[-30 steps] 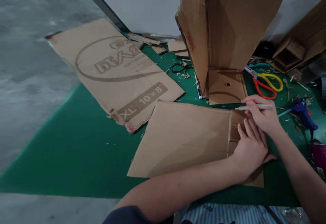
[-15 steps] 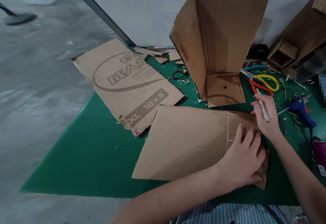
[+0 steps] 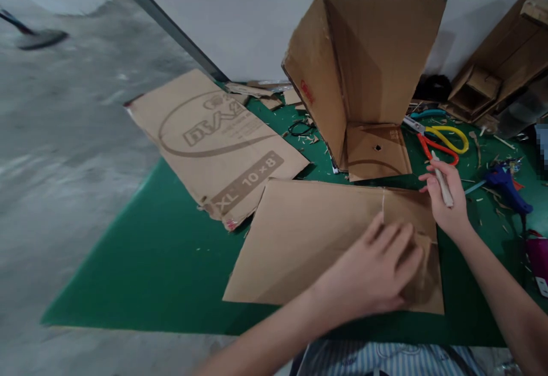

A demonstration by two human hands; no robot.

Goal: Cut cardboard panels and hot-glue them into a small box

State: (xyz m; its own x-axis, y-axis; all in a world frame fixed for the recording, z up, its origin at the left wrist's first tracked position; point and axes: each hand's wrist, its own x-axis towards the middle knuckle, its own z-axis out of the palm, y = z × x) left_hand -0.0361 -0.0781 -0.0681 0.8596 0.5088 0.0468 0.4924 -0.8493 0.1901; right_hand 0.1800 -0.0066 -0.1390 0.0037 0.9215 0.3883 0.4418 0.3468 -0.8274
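Note:
A large plain cardboard sheet (image 3: 308,239) lies flat on the green table, with a thin white line drawn near its right end. Over that end is my left hand (image 3: 385,262), its fingers bent and slightly blurred, closed on a small cardboard piece (image 3: 423,247) that is mostly hidden beneath it. My right hand (image 3: 449,199) holds a whitish pen-like tool (image 3: 443,181) upright, just beyond the sheet's right edge.
A printed cardboard sheet (image 3: 214,136) lies at the left. Behind stands an open cardboard structure (image 3: 381,51). Scissors with red and yellow handles (image 3: 445,136), a blue glue gun (image 3: 507,188) and cardboard scraps are at the right. A cardboard box form (image 3: 475,93) leans behind.
My left hand has moved left across the sheet with the small piece, uncovering the sheet's right edge. My right hand has barely moved, still with the pen-like tool.

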